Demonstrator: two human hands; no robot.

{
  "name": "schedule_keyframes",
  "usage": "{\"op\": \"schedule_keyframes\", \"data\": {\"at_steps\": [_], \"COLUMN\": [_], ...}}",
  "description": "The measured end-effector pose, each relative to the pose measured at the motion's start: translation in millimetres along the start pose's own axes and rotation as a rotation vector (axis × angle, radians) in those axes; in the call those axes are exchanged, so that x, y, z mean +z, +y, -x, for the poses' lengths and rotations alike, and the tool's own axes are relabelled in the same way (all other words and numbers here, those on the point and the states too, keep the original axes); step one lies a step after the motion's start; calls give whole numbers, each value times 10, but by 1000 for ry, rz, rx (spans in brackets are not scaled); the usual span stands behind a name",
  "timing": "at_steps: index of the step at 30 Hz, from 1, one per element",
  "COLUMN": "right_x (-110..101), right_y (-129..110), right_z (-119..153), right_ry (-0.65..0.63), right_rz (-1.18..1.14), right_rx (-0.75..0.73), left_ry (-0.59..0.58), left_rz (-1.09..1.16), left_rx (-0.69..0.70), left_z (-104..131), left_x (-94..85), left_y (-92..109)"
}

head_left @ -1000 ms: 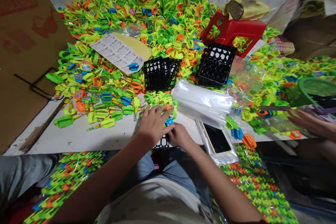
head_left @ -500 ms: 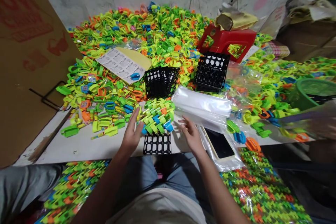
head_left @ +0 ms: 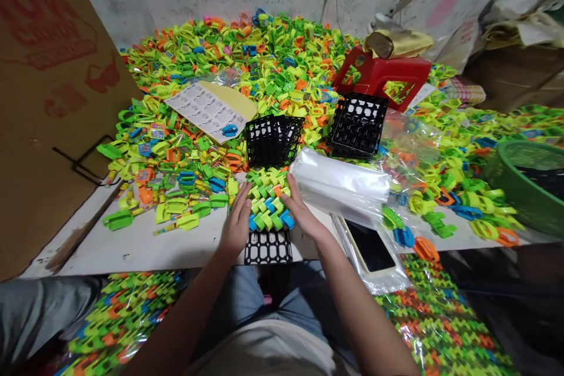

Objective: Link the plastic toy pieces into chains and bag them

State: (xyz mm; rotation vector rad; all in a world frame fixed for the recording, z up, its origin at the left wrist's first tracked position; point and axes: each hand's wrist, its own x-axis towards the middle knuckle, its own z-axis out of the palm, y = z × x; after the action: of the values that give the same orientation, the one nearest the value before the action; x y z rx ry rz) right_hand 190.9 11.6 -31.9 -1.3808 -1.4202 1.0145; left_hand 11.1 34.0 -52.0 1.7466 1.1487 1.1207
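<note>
Head view: the person's two hands flank a block of small green, yellow, orange and blue plastic toys (head_left: 269, 202) packed in slanting rows on a black grid tray (head_left: 268, 248), whose near rows show bare at the front edge of the white worktop (head_left: 185, 247). The left hand (head_left: 238, 220) is open with its fingers extended along the block's left side; the right hand (head_left: 302, 211), likewise open, has its fingers spread along the right side. Neither is closed around anything, and how firmly they press cannot be told. Just beyond the block lies a fanned stack of black trays (head_left: 274, 141), with another stack (head_left: 359, 126) farther right, in front of a red stool (head_left: 399, 70). Clear plastic bags (head_left: 339, 179) lie just beside the right hand, and a phone (head_left: 369, 244) rests near its wrist. Loose toys (head_left: 264, 70) heap up towards the wall, with a label sheet (head_left: 200, 108) on them. A cardboard box (head_left: 44, 158) stands at left, a green basket (head_left: 513, 191) at far right.
</note>
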Motion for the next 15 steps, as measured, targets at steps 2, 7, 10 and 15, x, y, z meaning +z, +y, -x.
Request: {"op": "schedule_keyframes", "data": {"at_steps": [2, 7, 10, 15], "right_x": [-40, -95, -98, -73], "right_y": [-15, 37, 108, 262], "right_z": [29, 115, 202, 412], "right_ry": [-12, 27, 127, 317], "right_rz": [-21, -119, -271, -310], "right_rx": [6, 49, 76, 76], "left_ry": [-1, -40, -81, -40], "left_rz": [-81, -51, 125, 354], "left_rx": [48, 11, -73, -219], "left_z": [19, 84, 115, 132], "left_x": [43, -1, -86, -125], "left_y": [22, 66, 29, -38]}}
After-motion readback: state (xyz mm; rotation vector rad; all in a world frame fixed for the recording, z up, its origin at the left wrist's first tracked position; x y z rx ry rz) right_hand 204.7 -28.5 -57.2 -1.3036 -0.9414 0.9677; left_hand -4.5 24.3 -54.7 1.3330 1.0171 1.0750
